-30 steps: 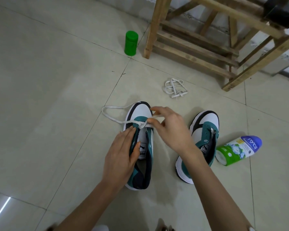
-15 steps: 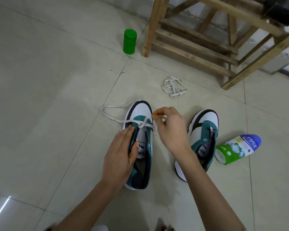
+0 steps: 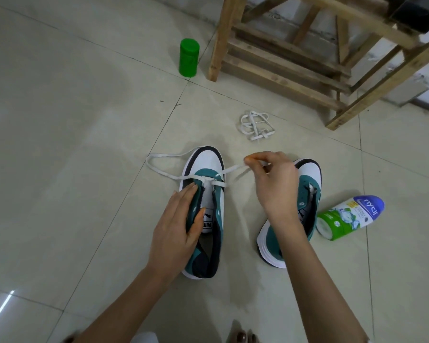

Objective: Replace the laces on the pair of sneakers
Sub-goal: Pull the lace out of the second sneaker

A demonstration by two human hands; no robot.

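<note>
The left sneaker (image 3: pixel 207 164), with a smooth white toe, a teal suede-like upper and a black trim, stands on the glossy tiled floor (image 3: pixel 84 120) in the near middle. The left hand (image 3: pixel 176 231) grips its left side wall: the fingers (image 3: pixel 186 194) lie straight along the outside and the thumb presses on the tongue inside. A flat white lace (image 3: pixel 233 169) crosses the farthest eyelets (only that one row is threaded). One end loops out loosely on the tiles to the left. The other rises to the right hand (image 3: pixel 275 184), which pinches it between thumb and forefinger, the remaining fingers curled. Just right of that hand stands the right sneaker (image 3: pixel 307 174), unlaced. A second lace (image 3: pixel 255 125) lies in a tangled coil farther off. A cylindrical powder bottle (image 3: pixel 349 216) lies on its side at the right, a green plastic canister (image 3: pixel 188 58) stands far left, beside a rough wooden frame (image 3: pixel 282 70).
</note>
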